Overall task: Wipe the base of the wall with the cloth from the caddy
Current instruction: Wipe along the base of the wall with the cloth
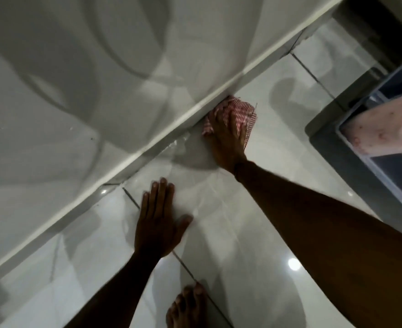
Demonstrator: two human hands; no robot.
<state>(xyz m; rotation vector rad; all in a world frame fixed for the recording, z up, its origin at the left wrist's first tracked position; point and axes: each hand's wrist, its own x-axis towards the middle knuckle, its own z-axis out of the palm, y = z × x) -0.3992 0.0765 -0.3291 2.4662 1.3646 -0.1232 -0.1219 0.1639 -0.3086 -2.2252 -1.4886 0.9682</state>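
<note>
Mid-frame, the right hand (226, 138) presses a red-and-white checked cloth (241, 110), fingers flat, against the wall base (147, 149). Lower centre, the left hand (157, 223) lies spread on the floor tiles (242, 221). The caddy (361, 107) sits at the right edge.

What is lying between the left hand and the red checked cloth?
Only bare, glossy floor tile separates left hand and cloth in the head view.

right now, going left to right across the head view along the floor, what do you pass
left hand flat on the tile → right hand pressing the red checked cloth at the base of the wall → caddy at the right edge
</note>
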